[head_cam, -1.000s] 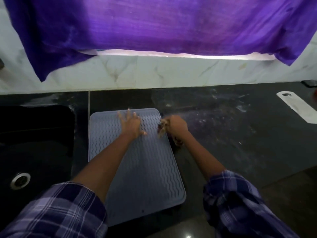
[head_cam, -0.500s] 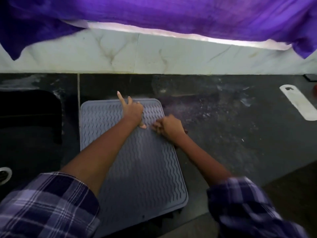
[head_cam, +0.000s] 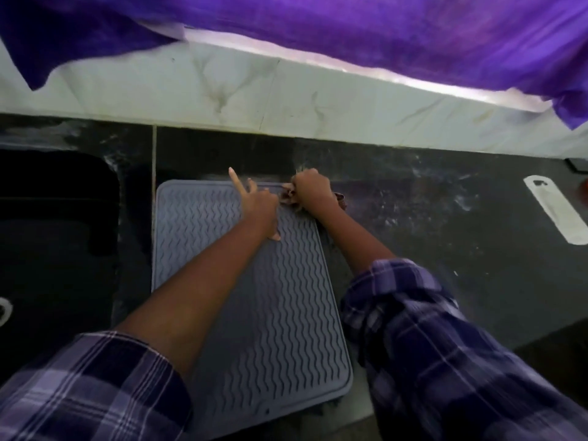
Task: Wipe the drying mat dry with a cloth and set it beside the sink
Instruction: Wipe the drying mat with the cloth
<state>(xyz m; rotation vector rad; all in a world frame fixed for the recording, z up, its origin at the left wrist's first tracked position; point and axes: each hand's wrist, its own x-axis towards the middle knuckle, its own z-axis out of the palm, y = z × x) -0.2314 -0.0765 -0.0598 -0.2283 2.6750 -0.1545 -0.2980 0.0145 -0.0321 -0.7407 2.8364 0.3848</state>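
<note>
In the head view, a grey silicone drying mat (head_cam: pixel 264 300) with wavy ridges lies flat on the dark stone surface (head_cam: pixel 429 237), just right of the black sink (head_cam: pixel 54 243), its long side running from near to far. The left hand (head_cam: pixel 257 206) rests on the far part of the mat, the index finger straight and lifted toward the far edge, the thumb lying on the ridges; it holds nothing. The right hand (head_cam: pixel 313 190) sits at the mat's far right corner, fingers curled round a bunched brownish cloth (head_cam: pixel 288 198) that pokes out on the left of the fist and presses on the mat. Both forearms come out of rolled plaid sleeves (head_cam: pixel 429 345). A white flat strip (head_cam: pixel 555 213) lies on the surface well to the right. Behind runs a pale marble wall (head_cam: pixel 286 100), with a purple fabric (head_cam: pixel 350 30) hanging over its top.
</note>
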